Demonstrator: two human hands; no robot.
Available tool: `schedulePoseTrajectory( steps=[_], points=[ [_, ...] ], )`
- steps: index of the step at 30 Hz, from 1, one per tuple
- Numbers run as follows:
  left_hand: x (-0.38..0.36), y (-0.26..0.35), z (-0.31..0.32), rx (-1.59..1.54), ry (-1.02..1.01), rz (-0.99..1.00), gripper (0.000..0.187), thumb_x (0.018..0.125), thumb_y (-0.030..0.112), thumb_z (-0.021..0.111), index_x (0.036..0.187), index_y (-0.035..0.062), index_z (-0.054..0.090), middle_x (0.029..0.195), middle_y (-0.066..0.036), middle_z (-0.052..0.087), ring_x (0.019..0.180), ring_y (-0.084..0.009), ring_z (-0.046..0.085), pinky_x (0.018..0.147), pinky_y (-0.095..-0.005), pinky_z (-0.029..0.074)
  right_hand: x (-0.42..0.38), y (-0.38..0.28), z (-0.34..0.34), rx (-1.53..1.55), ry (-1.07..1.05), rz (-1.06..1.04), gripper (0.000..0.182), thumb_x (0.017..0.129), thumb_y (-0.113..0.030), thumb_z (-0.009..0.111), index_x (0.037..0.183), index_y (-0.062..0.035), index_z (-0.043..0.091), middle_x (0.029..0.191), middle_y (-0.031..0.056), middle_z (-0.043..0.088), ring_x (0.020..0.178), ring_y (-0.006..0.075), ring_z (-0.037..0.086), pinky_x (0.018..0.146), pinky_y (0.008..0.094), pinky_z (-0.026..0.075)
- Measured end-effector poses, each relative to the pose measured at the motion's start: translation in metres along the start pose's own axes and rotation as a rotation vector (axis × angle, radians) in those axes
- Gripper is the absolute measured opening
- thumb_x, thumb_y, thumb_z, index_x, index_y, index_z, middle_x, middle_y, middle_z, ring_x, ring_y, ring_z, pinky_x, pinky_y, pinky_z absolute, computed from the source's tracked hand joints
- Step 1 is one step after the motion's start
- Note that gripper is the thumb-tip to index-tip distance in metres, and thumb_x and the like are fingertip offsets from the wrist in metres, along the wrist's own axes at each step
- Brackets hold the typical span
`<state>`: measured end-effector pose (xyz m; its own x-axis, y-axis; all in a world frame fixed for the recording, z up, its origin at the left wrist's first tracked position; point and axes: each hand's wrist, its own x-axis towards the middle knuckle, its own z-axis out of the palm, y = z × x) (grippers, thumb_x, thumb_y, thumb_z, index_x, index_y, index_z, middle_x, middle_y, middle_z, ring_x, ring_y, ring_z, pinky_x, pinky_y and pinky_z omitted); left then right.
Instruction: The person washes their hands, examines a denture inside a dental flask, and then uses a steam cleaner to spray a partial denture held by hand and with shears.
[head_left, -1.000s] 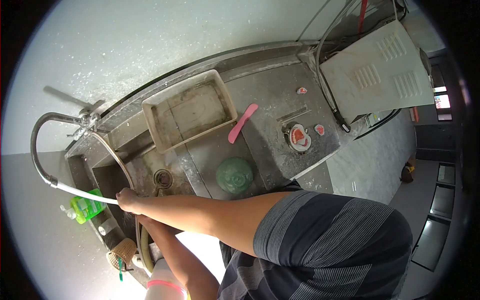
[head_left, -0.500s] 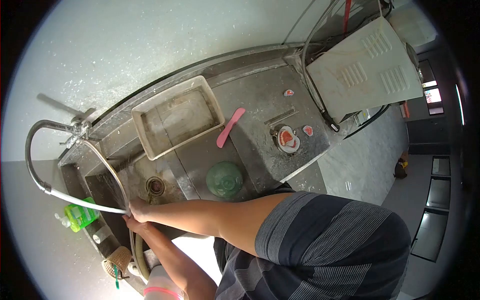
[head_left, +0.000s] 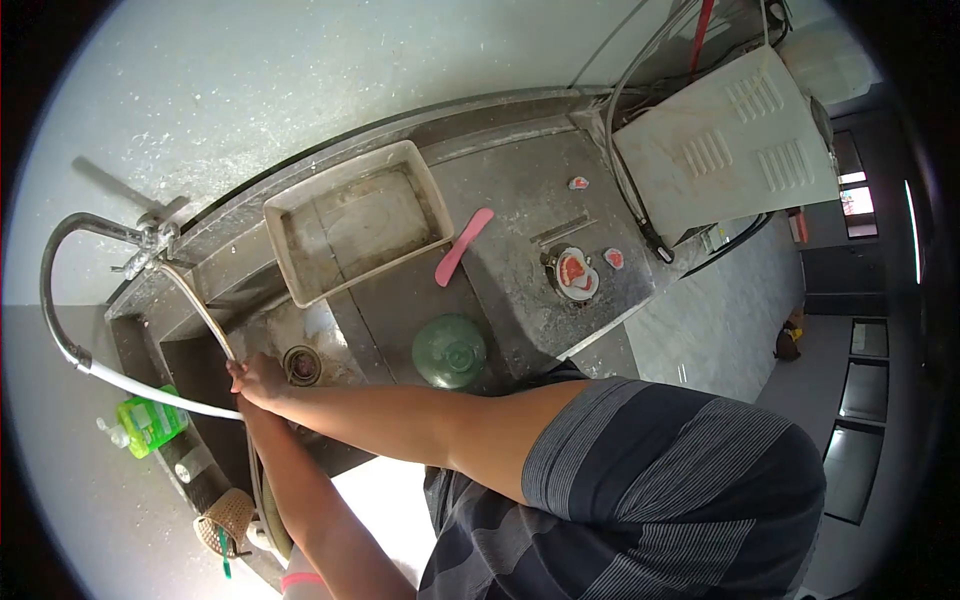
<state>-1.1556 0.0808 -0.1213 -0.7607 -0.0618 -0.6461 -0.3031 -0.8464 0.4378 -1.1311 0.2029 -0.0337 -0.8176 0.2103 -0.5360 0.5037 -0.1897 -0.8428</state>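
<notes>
Over the sink (head_left: pixel 320 335), my right hand (head_left: pixel 264 380) is closed, its fingers curled in against my left hand (head_left: pixel 246 402). My left hand is mostly hidden behind the right one, so its grip does not show. Both hands are beside a thin beige hose (head_left: pixel 205 312) that runs down from the wall tap (head_left: pixel 155 240). The end of a white hose (head_left: pixel 165 395) comes up to the hands from the left. Whether anything lies between my palms is hidden. The drain (head_left: pixel 302 366) is just right of my fingers.
A shallow tray (head_left: pixel 280 250), pink spatula (head_left: pixel 464 247) and green bowl (head_left: pixel 450 350) rest on the counter. Further right sit a red-and-white dental-looking mould (head_left: pixel 575 275) and two smaller pieces. Green soap bottle (head_left: pixel 152 425) and woven basket (head_left: pixel 228 515) line the left edge.
My hands have moved up and slightly left, away from the end of the white hose and closer to the beige hose. The counter items have stayed put.
</notes>
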Motion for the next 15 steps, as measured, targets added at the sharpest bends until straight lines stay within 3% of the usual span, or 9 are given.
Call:
schedulePoseTrajectory(
  steps=[4, 6, 8, 10, 11, 12, 14, 15],
  points=[
    [0.010, -0.001, -0.005, 0.023, 0.046, 0.067, 0.052, 0.098, 0.040, 0.036, 0.127, -0.0013, 0.048, 0.122, -0.018, 0.055, 0.116, -0.0304, 0.053, 0.101, -0.0483, 0.039, 0.010, 0.001, 0.007, -0.224, 0.012, 0.058, 0.031, 0.079, -0.027, 0.067, 0.060, -0.0020, 0.066, 0.060, 0.0112, 0.067, 0.067, 0.0254, 0.069, 0.068, 0.0392, 0.055],
    [0.005, -0.008, -0.014, 0.046, 0.093, 0.113, 0.051, 0.098, 0.039, 0.037, 0.127, -0.0011, 0.048, 0.121, -0.018, 0.056, 0.115, -0.0303, 0.053, 0.100, -0.0482, 0.040, -0.001, -0.012, 0.007, -0.034, -0.213, 0.253, 0.043, 0.078, -0.039, 0.064, 0.054, -0.0034, 0.061, 0.055, 0.0121, 0.065, 0.061, 0.0262, 0.068, 0.060, 0.0403, 0.054],
    [-0.004, -0.014, -0.027, 0.066, 0.146, 0.157, 0.050, 0.098, 0.038, 0.037, 0.126, -0.0008, 0.049, 0.120, -0.017, 0.057, 0.114, -0.0302, 0.054, 0.099, -0.0481, 0.041, 0.008, 0.063, 0.070, -0.365, 0.721, -0.738, 0.042, 0.073, -0.040, 0.066, 0.054, -0.0025, 0.062, 0.046, 0.0149, 0.052, 0.062, 0.0282, 0.066, 0.053, 0.0406, 0.054],
    [-0.019, -0.019, -0.035, 0.089, 0.194, 0.212, 0.048, 0.098, 0.038, 0.038, 0.125, -0.0006, 0.050, 0.119, -0.017, 0.057, 0.113, -0.0301, 0.054, 0.099, -0.0480, 0.041, -0.028, 0.015, 0.036, -0.345, -0.121, -0.114, 0.051, 0.078, -0.054, 0.055, 0.072, -0.0057, 0.070, 0.088, 0.0202, 0.069, 0.112, 0.0325, 0.059, 0.102, 0.0513, 0.041],
    [-0.025, -0.018, -0.039, 0.095, 0.214, 0.238, 0.048, 0.098, 0.037, 0.038, 0.125, -0.0005, 0.050, 0.119, -0.017, 0.057, 0.113, -0.0301, 0.055, 0.099, -0.0480, 0.042, 0.018, 0.131, 0.099, -0.437, 0.552, -0.800, 0.047, 0.081, -0.051, 0.055, 0.095, -0.0086, 0.070, 0.136, 0.0190, 0.053, 0.141, 0.0277, 0.030, 0.118, 0.0476, 0.012],
    [-0.030, -0.017, -0.044, 0.101, 0.235, 0.257, 0.047, 0.098, 0.037, 0.038, 0.124, -0.0004, 0.051, 0.118, -0.017, 0.058, 0.112, -0.0301, 0.055, 0.098, -0.0479, 0.042, 0.023, 0.143, 0.110, -0.647, 0.568, -0.825, 0.053, 0.083, -0.054, 0.053, 0.108, -0.0085, 0.066, 0.155, 0.0148, 0.029, 0.146, 0.0252, 0.023, 0.118, 0.0463, 0.013],
    [-0.038, -0.013, -0.054, 0.112, 0.275, 0.296, 0.046, 0.097, 0.036, 0.039, 0.123, -0.0002, 0.051, 0.117, -0.017, 0.058, 0.112, -0.0300, 0.056, 0.098, -0.0478, 0.043, 0.024, 0.157, 0.119, -0.639, 0.176, -0.658, 0.039, 0.087, -0.040, 0.058, 0.102, -0.0054, 0.066, 0.138, 0.0175, 0.052, 0.133, 0.0235, 0.045, 0.107, 0.0456, 0.034],
    [-0.040, -0.009, -0.058, 0.117, 0.293, 0.315, 0.046, 0.097, 0.036, 0.039, 0.123, -0.0001, 0.052, 0.117, -0.017, 0.058, 0.111, -0.0299, 0.056, 0.097, -0.0478, 0.043, 0.013, 0.123, 0.111, -0.544, -0.024, -0.330, 0.030, 0.088, -0.032, 0.059, 0.100, -0.0061, 0.066, 0.121, 0.0172, 0.059, 0.115, 0.0234, 0.055, 0.091, 0.0459, 0.043]
  ],
)
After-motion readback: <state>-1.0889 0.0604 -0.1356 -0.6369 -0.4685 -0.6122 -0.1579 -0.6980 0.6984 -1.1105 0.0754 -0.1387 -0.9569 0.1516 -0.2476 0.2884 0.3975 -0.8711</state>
